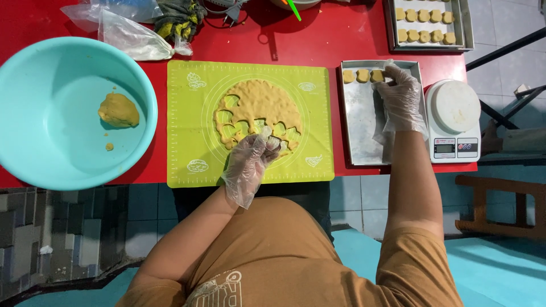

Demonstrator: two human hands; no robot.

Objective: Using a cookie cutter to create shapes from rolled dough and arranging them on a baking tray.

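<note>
Gloved right hand (401, 96) apparently sets dough piece (377, 75) on tray (359, 131).

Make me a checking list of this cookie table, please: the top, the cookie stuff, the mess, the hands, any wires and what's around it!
Surface: red table with a green mat.
Job's things: rolled dough with cut-out holes; near tray holding three cut pieces; far tray with two rows.
Clutter: teal bowl with a dough lump; plastic bags; white scale.
Grippers: gloved left hand presses a cutter, mostly hidden, into the dough; gloved right hand sets a piece on the near tray.
Cables: dark plug and cord at the far edge.
Surroundings: tiled floor, wooden stool.
</note>
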